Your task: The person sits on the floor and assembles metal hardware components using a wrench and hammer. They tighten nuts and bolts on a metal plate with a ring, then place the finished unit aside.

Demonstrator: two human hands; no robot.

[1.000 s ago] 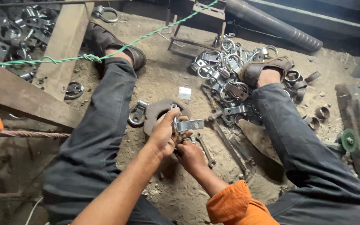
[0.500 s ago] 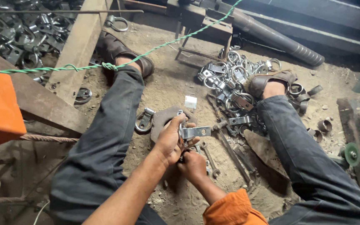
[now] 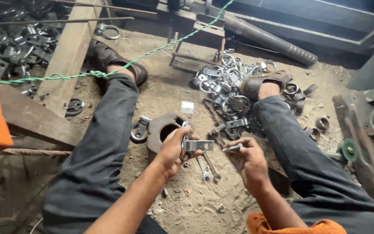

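I sit on a sandy floor with my legs spread. My left hand (image 3: 172, 150) grips a shiny metal clamp bracket (image 3: 195, 144), held just above a rusty plate with a hole (image 3: 159, 128). My right hand (image 3: 248, 160) pinches a small bolt (image 3: 232, 147), a short way right of the bracket and apart from it. Two wrenches (image 3: 208, 168) lie on the ground below and between my hands.
A pile of metal ring clamps (image 3: 221, 84) lies by my right foot. One finished clamp (image 3: 139, 128) rests beside my left leg. More clamps (image 3: 14, 41) fill the top left behind a wooden beam (image 3: 68, 58). A green rope (image 3: 122, 65) crosses overhead. A green disc (image 3: 349, 150) sits right.
My right hand has drawn away from the bracket to the right and now holds a bolt. The left hand keeps the bracket over the rusty plate. The camera has tilted slightly.
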